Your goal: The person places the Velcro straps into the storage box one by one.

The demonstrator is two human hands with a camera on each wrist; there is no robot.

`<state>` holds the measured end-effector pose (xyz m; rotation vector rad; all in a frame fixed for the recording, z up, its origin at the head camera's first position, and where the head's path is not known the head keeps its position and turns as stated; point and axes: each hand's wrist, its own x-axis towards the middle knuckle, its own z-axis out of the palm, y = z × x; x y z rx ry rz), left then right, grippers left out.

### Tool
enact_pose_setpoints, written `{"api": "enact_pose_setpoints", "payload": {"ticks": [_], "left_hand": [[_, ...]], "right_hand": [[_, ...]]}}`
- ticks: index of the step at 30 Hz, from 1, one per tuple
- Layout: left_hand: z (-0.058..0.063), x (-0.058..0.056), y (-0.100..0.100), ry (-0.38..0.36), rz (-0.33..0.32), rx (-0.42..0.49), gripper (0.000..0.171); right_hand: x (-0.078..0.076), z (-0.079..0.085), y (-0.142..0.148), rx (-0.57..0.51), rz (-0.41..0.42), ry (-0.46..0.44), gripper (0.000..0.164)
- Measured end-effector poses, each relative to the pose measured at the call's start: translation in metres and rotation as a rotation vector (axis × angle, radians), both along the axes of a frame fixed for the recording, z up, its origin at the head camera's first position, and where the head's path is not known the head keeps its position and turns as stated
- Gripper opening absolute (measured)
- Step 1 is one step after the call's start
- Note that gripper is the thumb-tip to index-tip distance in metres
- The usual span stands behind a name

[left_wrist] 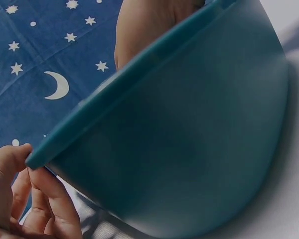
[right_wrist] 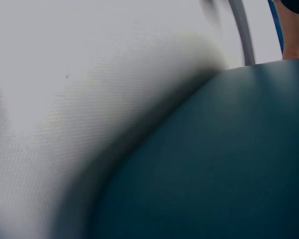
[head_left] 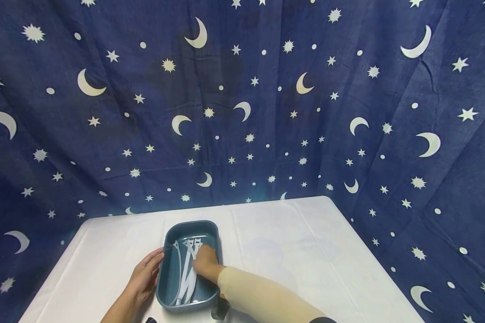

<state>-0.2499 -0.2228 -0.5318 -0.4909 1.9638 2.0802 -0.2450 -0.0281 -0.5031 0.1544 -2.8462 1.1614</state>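
A teal rectangular bin [head_left: 166, 273] stands on the white-covered table, its long side running away from me. Inside lie several white cable straps [head_left: 184, 273] with slotted heads at the far end. My left hand [head_left: 142, 279] is at the bin's left side; in the left wrist view its thumb and fingers [left_wrist: 52, 191] pinch the rim [left_wrist: 114, 94]. My right hand [head_left: 206, 261] reaches down into the bin over the straps from the right. Its fingertips are hidden, so I cannot tell whether they grip a strap. The right wrist view shows mostly the bin's outer wall [right_wrist: 214, 159].
The white table [head_left: 283, 242] extends to the right and left of the bin. Behind it and on the right hangs a dark blue curtain [head_left: 226, 134] with moons and stars. A dark device [head_left: 220, 309] sits under the right wrist, beside the bin's near right corner.
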Motion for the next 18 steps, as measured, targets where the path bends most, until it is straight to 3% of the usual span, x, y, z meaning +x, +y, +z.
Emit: {"api": "enact_pose_setpoints", "payload": {"ticks": [9, 14, 18], "left_hand": [[-0.0042, 0.0013, 0.0034, 0.010, -0.008, -0.029, 0.077], [-0.0037, 0.0023, 0.0071, 0.025, -0.009, -0.030, 0.075], [-0.0034, 0.0040, 0.0073, 0.021, -0.016, -0.030, 0.080]], "right_hand": [[0.0007, -0.0056, -0.0006, -0.014, -0.007, 0.022, 0.035], [0.0001, -0.0055, 0.0015, 0.011, 0.029, 0.053, 0.034], [-0.0014, -0.0093, 0.0024, 0.066, 0.049, 0.085, 0.021]]}}
